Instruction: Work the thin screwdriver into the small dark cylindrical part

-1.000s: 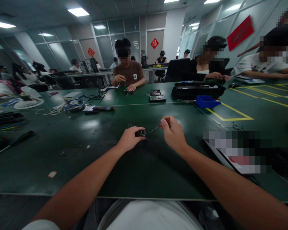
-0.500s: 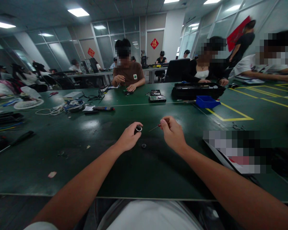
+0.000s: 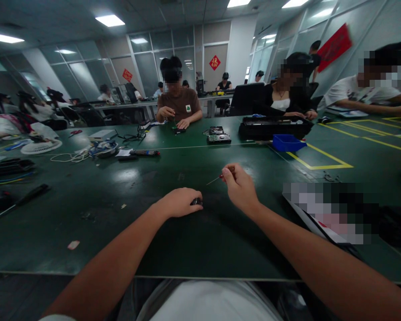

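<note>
My left hand is low over the green table, its fingers curled around a small dark round part with a shiny edge. The fingers cover most of that part. To its right, my right hand grips a thin screwdriver by a reddish handle. The metal shaft points left and slightly down, touching nothing. Whether a second small piece lies under my left fingers, I cannot tell.
A blurred white item lies right of my right forearm. Beyond my hands are an opened hard drive, a blue bin and a pen-like tool. A long screwdriver lies left. People sit across the table.
My left hand has moved down and slightly right, to where a small round dark piece lay on the table. That piece no longer shows separately. My right hand has hardly moved.
</note>
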The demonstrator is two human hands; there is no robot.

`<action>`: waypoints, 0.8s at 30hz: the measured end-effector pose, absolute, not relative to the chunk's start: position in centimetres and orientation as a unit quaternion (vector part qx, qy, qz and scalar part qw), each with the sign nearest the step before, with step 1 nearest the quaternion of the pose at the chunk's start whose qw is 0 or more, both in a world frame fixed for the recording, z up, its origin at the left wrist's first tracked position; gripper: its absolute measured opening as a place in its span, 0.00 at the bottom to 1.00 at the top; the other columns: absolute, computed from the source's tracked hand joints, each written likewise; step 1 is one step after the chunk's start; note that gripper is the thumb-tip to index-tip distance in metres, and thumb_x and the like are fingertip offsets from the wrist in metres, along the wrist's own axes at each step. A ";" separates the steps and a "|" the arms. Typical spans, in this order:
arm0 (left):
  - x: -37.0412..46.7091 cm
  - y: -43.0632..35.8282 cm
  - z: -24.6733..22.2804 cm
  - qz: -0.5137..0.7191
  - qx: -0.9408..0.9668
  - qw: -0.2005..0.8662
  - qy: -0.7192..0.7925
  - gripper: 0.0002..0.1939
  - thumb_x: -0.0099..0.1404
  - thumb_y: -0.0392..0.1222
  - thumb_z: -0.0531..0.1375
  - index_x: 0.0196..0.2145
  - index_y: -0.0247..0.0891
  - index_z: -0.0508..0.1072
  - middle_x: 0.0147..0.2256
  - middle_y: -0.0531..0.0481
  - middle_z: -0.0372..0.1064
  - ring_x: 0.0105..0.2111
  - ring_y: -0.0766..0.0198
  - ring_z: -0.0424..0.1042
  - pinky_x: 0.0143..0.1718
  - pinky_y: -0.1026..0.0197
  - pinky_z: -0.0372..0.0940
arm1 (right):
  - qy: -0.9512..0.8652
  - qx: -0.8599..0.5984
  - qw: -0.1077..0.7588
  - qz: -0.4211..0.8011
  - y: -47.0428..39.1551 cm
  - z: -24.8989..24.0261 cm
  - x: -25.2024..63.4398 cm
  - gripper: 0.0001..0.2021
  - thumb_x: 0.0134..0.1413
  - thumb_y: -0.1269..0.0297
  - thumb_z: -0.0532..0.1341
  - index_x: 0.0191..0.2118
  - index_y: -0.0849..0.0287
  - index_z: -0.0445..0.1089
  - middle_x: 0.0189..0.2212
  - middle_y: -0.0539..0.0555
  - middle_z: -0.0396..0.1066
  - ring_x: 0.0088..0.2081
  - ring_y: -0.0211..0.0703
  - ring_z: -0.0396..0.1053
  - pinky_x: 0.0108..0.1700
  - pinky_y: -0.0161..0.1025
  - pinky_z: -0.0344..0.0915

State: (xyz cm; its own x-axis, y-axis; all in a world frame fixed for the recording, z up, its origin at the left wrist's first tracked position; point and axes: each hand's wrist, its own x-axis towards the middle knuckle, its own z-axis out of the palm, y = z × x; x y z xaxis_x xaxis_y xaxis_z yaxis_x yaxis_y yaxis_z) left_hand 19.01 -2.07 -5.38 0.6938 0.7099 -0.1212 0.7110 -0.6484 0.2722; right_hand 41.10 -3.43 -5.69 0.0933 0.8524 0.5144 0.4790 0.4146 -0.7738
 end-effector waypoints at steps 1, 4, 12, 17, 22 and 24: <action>18.9 -2.1 -5.4 0.004 0.906 0.154 0.394 0.16 0.67 0.52 0.59 0.47 0.41 0.75 0.46 0.45 0.75 0.45 0.53 0.73 0.43 0.55 0.64 | -0.651 -0.511 0.533 0.176 -3.4 -5.7 41.1 0.10 0.66 0.56 0.53 0.38 0.55 0.66 0.29 0.52 0.73 0.32 0.46 0.72 0.35 0.42 0.63; 18.5 -1.9 -5.2 0.045 0.899 0.191 0.391 0.15 0.67 0.51 0.59 0.45 0.40 0.75 0.44 0.45 0.75 0.43 0.54 0.73 0.43 0.55 0.64 | -0.652 -0.510 0.533 0.178 -3.4 -5.9 41.1 0.10 0.67 0.56 0.53 0.38 0.55 0.67 0.29 0.52 0.73 0.33 0.46 0.72 0.35 0.42 0.63; 13.4 0.1 -4.1 0.339 0.730 0.316 0.502 0.15 0.60 0.47 0.63 0.43 0.38 0.74 0.32 0.51 0.71 0.29 0.63 0.69 0.34 0.59 0.62 | -0.659 -0.505 0.526 0.181 -3.3 -5.8 41.2 0.10 0.67 0.56 0.53 0.38 0.54 0.67 0.28 0.52 0.73 0.31 0.45 0.72 0.34 0.41 0.62; 6.4 0.2 -2.9 0.548 0.519 0.420 0.504 0.14 0.56 0.43 0.65 0.38 0.35 0.70 0.27 0.54 0.64 0.24 0.67 0.62 0.27 0.63 0.57 | -0.658 -0.510 0.524 0.182 -3.4 -5.5 41.1 0.10 0.66 0.57 0.53 0.37 0.55 0.66 0.28 0.53 0.73 0.31 0.45 0.72 0.33 0.41 0.62; -2.3 -1.4 -1.0 0.677 0.341 0.382 0.529 0.08 0.60 0.34 0.61 0.31 0.35 0.63 0.24 0.56 0.59 0.22 0.70 0.56 0.27 0.65 0.56 | -0.657 -0.513 0.518 0.192 -3.3 -5.7 41.2 0.11 0.66 0.56 0.53 0.37 0.55 0.67 0.29 0.53 0.73 0.33 0.47 0.73 0.34 0.42 0.62; -6.0 -2.1 -0.6 0.693 0.295 0.339 0.564 0.05 0.61 0.34 0.58 0.31 0.35 0.62 0.23 0.56 0.58 0.21 0.69 0.55 0.26 0.65 0.56 | -0.658 -0.512 0.519 0.190 -3.2 -5.9 41.2 0.11 0.66 0.56 0.53 0.38 0.55 0.67 0.29 0.53 0.73 0.33 0.47 0.73 0.34 0.42 0.63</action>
